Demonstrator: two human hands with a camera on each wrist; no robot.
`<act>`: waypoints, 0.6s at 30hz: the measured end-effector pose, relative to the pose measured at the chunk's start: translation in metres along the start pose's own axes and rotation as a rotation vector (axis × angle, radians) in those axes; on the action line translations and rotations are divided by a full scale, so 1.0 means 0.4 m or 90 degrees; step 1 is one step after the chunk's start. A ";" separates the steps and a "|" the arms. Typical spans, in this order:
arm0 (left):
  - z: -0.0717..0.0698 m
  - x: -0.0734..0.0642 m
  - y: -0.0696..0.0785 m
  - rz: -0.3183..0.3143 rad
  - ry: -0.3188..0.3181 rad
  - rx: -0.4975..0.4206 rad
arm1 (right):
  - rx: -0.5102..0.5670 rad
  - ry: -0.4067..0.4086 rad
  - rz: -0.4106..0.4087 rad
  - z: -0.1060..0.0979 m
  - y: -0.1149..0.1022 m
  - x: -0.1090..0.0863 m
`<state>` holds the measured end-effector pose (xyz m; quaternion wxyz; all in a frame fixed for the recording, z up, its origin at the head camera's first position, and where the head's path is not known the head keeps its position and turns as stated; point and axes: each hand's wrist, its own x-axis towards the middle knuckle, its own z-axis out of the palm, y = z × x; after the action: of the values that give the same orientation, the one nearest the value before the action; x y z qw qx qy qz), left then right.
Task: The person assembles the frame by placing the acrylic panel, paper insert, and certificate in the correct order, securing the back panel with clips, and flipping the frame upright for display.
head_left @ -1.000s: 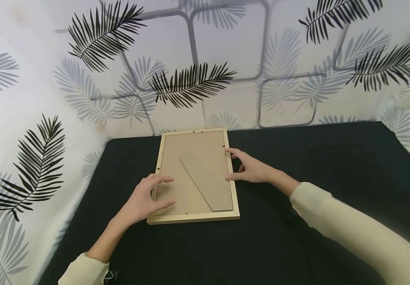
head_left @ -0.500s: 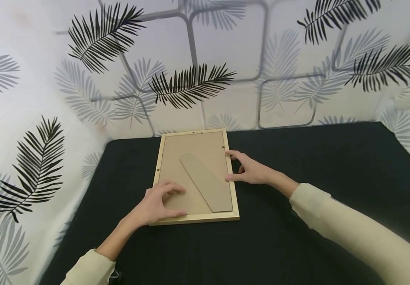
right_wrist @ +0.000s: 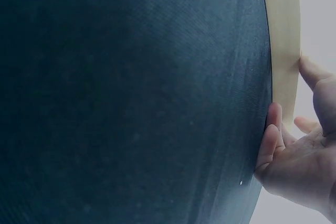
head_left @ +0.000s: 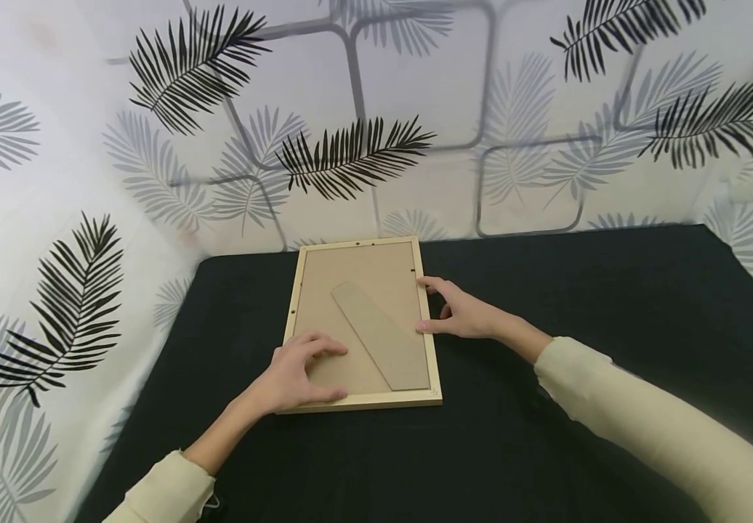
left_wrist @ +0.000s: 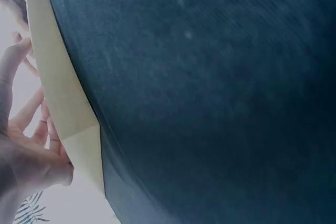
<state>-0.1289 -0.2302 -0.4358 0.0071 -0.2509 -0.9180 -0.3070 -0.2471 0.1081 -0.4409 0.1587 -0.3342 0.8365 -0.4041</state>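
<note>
A picture frame with a light wooden border lies face down on the black cloth, its beige backing up. A flat easel stand slants across the backing. My left hand rests over the frame's near left corner, fingers bent loosely above the backing and thumb along the near border. My right hand touches the right border with its thumb and fingertips spread apart. In the right wrist view, the fingertips of that hand lie against the frame's side.
Black cloth covers the table around the frame. Behind and at the left hangs a white curtain with a leaf pattern. Small dark fasteners sit along the frame's inner edge.
My left hand has moved right and a little toward the near edge, coming down over the frame's near left corner. The right hand and the frame have hardly moved.
</note>
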 end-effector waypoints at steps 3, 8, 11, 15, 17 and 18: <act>-0.001 0.000 -0.006 0.001 -0.003 -0.009 | -0.001 -0.002 0.009 0.001 -0.003 0.001; 0.002 0.003 -0.011 0.000 -0.003 -0.010 | -0.003 -0.004 -0.004 -0.002 -0.001 0.002; 0.004 0.003 -0.012 -0.003 -0.003 -0.011 | -0.002 -0.010 -0.009 -0.003 0.000 0.002; 0.005 0.002 -0.010 -0.008 -0.007 -0.011 | -0.002 -0.016 -0.007 -0.001 -0.002 0.001; 0.005 0.002 -0.009 -0.005 -0.007 -0.007 | -0.001 -0.016 -0.007 0.000 -0.001 0.001; 0.005 0.002 -0.010 -0.003 -0.006 -0.005 | -0.001 -0.015 -0.007 0.001 0.000 0.002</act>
<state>-0.1310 -0.2313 -0.4396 0.0011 -0.2499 -0.9174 -0.3096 -0.2475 0.1072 -0.4412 0.1662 -0.3436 0.8330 -0.4005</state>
